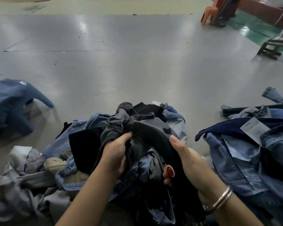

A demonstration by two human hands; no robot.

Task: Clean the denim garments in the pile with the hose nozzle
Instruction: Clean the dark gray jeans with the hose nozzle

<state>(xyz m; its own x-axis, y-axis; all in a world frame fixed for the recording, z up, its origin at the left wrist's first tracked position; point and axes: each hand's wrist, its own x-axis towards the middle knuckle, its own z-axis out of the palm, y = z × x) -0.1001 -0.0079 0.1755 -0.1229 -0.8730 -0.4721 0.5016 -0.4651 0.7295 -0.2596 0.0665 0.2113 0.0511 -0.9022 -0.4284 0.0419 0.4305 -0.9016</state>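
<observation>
Hands both clenched on it now, left hand [116,154] and right hand [178,154] bunching the dark denim garment [147,128] atop the pile [75,173] — soft, floppy, probably weighty, best gathered by thick folds.

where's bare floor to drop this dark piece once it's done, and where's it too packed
The bare grey floor stretches wide beyond the central pile, between the blue jacket at left and the blue denim heap at right. A narrower strip runs between pile and heap. It is crowded close in, where both hands, left and right, grip the dark garment.
</observation>
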